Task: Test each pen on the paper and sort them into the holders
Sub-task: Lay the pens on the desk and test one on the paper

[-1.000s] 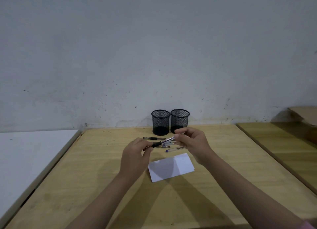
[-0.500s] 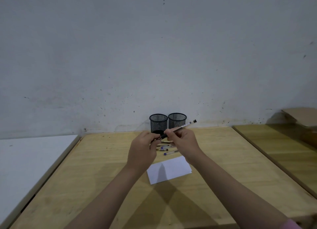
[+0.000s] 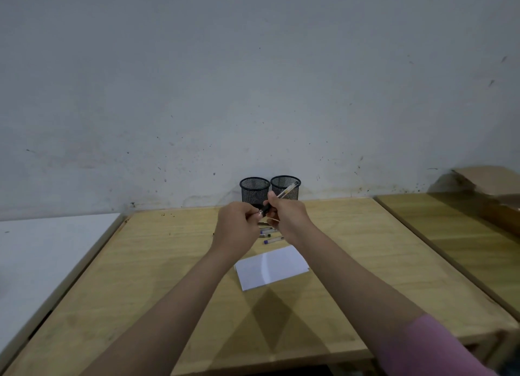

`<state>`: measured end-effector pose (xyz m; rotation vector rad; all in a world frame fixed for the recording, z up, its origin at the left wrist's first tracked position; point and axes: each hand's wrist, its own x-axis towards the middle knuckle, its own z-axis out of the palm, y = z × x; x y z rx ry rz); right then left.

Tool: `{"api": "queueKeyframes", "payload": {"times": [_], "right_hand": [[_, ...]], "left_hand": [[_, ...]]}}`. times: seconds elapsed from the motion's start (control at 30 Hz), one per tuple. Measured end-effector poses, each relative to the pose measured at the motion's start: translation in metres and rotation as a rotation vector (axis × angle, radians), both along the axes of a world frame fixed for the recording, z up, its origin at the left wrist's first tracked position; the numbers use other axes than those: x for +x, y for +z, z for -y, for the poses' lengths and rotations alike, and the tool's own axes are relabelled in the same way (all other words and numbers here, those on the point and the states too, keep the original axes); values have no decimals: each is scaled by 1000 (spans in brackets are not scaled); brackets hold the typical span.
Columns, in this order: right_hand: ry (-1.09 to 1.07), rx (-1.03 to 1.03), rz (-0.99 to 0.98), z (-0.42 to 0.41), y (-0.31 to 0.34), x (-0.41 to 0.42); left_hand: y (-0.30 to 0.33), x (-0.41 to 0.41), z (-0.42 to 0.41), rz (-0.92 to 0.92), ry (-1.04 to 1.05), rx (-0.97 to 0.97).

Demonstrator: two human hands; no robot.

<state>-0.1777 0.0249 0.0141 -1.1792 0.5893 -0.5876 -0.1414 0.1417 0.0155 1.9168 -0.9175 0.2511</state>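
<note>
Both my hands are raised above the wooden table (image 3: 174,277), close together. My right hand (image 3: 289,218) grips a clear pen (image 3: 287,192) whose barrel points up and right. My left hand (image 3: 237,226) pinches the pen's black cap (image 3: 264,209) at the pen's lower end; whether cap and pen still touch is unclear. Several loose pens (image 3: 268,235) lie on the table under my hands. A white sheet of paper (image 3: 271,267) lies nearer to me. Two black mesh holders, the left holder (image 3: 254,191) and the right holder (image 3: 285,187), stand against the wall.
A white table (image 3: 42,249) adjoins on the left with a narrow gap between. Another wooden table (image 3: 464,235) stands to the right, with a cardboard box (image 3: 489,178) at its far end. A stained grey wall rises behind.
My hands have drawn closer together and lifted. The pen has swung from lying sideways between them to pointing up and right in my right hand, my left hand at its cap.
</note>
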Motion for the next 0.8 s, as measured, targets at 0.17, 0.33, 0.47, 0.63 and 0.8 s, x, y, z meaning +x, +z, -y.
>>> {"api": "queueKeyframes", "payload": {"times": [0.17,0.33,0.47,0.63,0.8], "right_hand": [[42,94,-14,-2,0,18],[-269,263,75,75,7,-1],[-451,81,22,132,13,-51],[-140,-67,64,73,-3,-52],[-52,-351,-6,41,-31,-45]], "left_hand": [[5,6,0,-159,29,2],[-3,5,-36,-353,0,-21],[-31,38,-88,-334,218,-57],[-64,65,-69,-356,254,73],[-83,68,-52,-317,155,162]]}}
